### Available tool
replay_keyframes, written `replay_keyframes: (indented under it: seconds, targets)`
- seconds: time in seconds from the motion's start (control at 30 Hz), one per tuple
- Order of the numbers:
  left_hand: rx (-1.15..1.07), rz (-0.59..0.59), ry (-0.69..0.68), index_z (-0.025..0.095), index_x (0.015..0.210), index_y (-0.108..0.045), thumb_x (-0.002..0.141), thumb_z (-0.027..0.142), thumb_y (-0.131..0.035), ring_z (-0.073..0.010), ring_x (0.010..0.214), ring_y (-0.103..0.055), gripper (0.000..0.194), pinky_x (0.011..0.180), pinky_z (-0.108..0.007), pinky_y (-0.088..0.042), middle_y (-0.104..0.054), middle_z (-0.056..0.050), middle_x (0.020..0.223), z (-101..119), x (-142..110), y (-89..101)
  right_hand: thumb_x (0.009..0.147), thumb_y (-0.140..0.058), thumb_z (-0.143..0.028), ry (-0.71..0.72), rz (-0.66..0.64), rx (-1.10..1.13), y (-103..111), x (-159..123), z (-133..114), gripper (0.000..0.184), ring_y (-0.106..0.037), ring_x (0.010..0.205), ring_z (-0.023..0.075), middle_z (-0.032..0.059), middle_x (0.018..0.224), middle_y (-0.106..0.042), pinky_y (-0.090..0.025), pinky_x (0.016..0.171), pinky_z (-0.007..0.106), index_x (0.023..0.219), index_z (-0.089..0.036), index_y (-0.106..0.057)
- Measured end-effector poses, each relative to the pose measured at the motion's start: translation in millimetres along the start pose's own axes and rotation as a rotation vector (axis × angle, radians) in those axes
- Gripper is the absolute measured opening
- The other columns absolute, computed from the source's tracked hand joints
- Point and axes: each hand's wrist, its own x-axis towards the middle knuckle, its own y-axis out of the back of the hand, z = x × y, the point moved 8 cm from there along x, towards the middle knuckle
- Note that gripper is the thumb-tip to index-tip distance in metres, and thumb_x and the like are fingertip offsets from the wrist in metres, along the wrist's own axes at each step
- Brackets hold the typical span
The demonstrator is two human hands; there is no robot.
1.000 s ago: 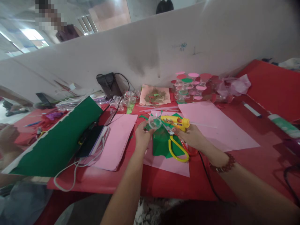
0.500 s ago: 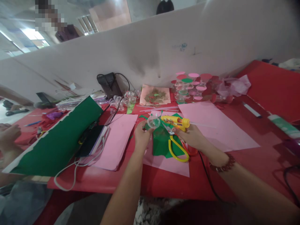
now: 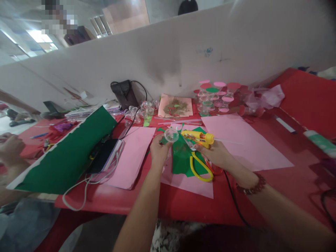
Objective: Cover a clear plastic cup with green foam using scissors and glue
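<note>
Your left hand (image 3: 159, 148) pinches a clear cup (image 3: 171, 135) over the far left edge of the green sheet (image 3: 181, 164); your right hand (image 3: 215, 152) grips a glue gun (image 3: 197, 137) above its far right. The cup has just eased away, so it now sits slightly apart from the glue gun.

Your left hand (image 3: 159, 151) holds a small round clear plastic cup (image 3: 171, 135), your right hand (image 3: 217, 153) grips a yellow plastic glue gun (image 3: 198, 137), metal scissors (image 3: 196, 157) with yellow-and-red handles on a green paper sheet (image 3: 181, 162)
</note>
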Motion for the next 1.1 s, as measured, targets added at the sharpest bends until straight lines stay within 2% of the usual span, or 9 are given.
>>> replay_keyframes:
  seconds: [0.27, 0.53, 0.87, 1.1]
  targets:
    - [0.027, 0.011, -0.041, 0.020, 0.093, -0.074, 0.065, 0.020, -0.076, -0.0214, 0.095, -0.064, 0.029, 0.087, -0.033, -0.049, -0.073, -0.004, 0.094, 0, 3, 1.8, 0.074, -0.052, -0.073, 0.002, -0.009, 0.021, -3, -1, 1, 0.054, -0.047, 0.043, 0.0134, -0.0012, 0.043, -0.048, -0.036, 0.044, 0.027, 0.055, -0.022, -0.049]
    - [0.014, 0.023, -0.040, 0.018, 0.096, -0.074, 0.066, 0.021, -0.075, -0.0193, 0.088, -0.064, 0.031, 0.082, -0.031, -0.048, -0.073, -0.005, 0.094, -2, 4, 3.5, 0.079, -0.053, -0.067, 0.030, -0.065, 0.040, -9, -2, 2, 0.047, -0.047, 0.043, 0.0142, -0.0035, 0.044, -0.048, -0.037, 0.045, 0.027, 0.075, -0.021, -0.063]
    - [0.058, 0.027, -0.051, 0.018, 0.090, -0.074, 0.065, 0.018, -0.074, -0.0199, 0.090, -0.064, 0.025, 0.086, -0.032, -0.048, -0.073, -0.004, 0.091, 3, 4, 4.8, 0.081, -0.054, -0.064, 0.081, -0.059, 0.028, -9, -2, -1, 0.044, -0.051, 0.048, 0.0161, -0.0020, 0.046, -0.049, -0.038, 0.047, 0.027, 0.075, -0.022, -0.065]
    - [0.033, 0.037, -0.040, 0.018, 0.094, -0.074, 0.065, 0.018, -0.075, -0.0191, 0.088, -0.064, 0.029, 0.084, -0.032, -0.048, -0.073, -0.004, 0.094, -2, 5, 5.4, 0.078, -0.055, -0.066, 0.023, -0.090, 0.038, -12, -5, 0, 0.046, -0.044, 0.041, 0.0130, -0.0036, 0.043, -0.047, -0.035, 0.042, 0.025, 0.075, -0.021, -0.064]
